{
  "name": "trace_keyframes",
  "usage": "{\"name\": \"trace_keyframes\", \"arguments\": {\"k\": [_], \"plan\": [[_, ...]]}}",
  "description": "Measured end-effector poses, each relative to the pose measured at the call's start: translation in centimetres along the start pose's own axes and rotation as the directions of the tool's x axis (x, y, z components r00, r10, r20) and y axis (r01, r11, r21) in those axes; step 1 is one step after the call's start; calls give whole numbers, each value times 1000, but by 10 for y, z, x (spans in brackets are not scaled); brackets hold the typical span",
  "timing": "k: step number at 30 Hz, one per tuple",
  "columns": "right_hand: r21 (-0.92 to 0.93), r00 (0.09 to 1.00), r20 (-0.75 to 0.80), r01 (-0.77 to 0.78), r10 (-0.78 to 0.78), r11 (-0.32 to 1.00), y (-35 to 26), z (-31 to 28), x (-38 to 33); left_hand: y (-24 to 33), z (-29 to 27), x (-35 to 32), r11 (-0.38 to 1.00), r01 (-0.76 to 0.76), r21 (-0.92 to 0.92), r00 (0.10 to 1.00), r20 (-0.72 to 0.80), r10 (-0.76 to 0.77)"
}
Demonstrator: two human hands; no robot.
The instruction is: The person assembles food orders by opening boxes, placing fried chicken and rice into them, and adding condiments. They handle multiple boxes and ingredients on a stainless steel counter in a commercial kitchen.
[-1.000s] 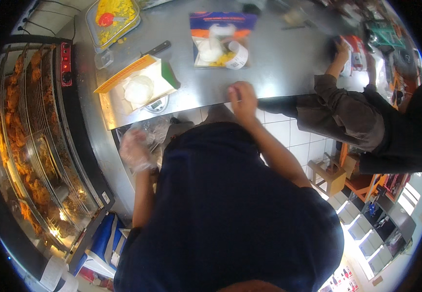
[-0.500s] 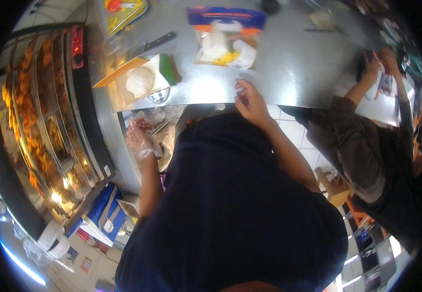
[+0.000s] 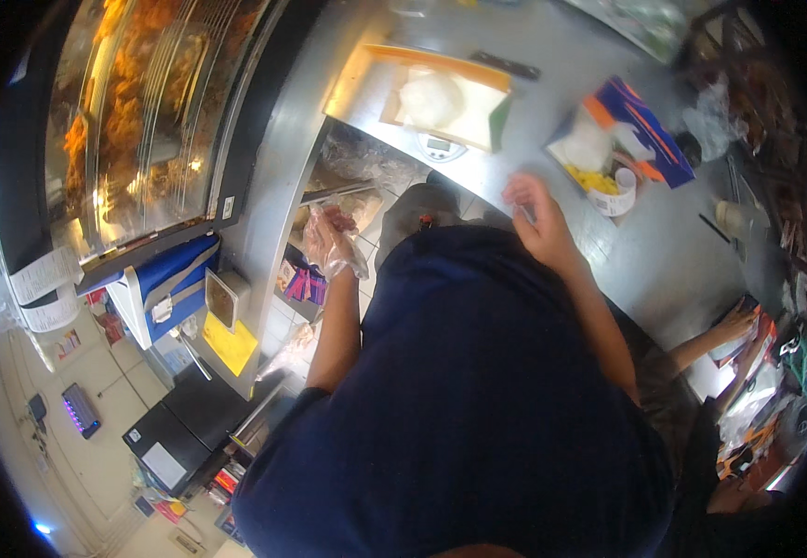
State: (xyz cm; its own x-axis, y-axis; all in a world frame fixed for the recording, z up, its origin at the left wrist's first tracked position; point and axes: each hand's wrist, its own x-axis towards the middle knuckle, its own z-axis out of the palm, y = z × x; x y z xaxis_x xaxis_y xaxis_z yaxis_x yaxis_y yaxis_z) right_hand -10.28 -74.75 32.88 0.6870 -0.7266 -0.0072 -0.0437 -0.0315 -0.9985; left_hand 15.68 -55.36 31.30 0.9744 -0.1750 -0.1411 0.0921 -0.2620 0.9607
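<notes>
My left hand (image 3: 331, 242), in a clear plastic glove, hangs below the counter's edge with its fingers loosely bent and nothing visible in them. Bare, my right hand (image 3: 543, 223) hovers by the front edge of the steel counter, thumb and fingers apart and holding nothing. Ahead of it lies an open cardboard box (image 3: 489, 139) with a rounded white item (image 3: 429, 100) inside. A small digital scale (image 3: 441, 147) shows at the box's near side. Farther right stands a clear-fronted bag (image 3: 641, 130) with a blue and orange top, holding white and yellow contents.
A lit glass cabinet (image 3: 143, 112) of browned food stands at left. Behind the box lies a dark-handled utensil (image 3: 506, 65). At right, another person's hand (image 3: 736, 325) handles a package. A blue and white case (image 3: 176, 288) sits below the cabinet.
My view has turned left, so the counter things appear farther right and tilted. Both hands stay apart from the objects, and nothing has been picked up.
</notes>
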Motion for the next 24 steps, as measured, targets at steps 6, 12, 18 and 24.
{"name": "trace_keyframes", "arguments": {"k": [6, 12, 18, 24], "plan": [[-154, 904, 428, 66, 6, 986, -50, 31, 47, -8, -13, 52, 958, -60, -280, 998, -52, 47], [68, 881, 433, 180, -192, 981, -103, 107, 116, 65, -4, 122, 888, -450, -94, 890, 29, 454], [25, 728, 373, 612, -576, 790, -162, 252, 214, 94, -65, 196, 600, -778, 189, 573, -179, 800], [-239, 159, 470, 970, -868, 49, -167, 420, 299, 76, -116, 188, 825, -549, 135, 795, -222, 565]]}}
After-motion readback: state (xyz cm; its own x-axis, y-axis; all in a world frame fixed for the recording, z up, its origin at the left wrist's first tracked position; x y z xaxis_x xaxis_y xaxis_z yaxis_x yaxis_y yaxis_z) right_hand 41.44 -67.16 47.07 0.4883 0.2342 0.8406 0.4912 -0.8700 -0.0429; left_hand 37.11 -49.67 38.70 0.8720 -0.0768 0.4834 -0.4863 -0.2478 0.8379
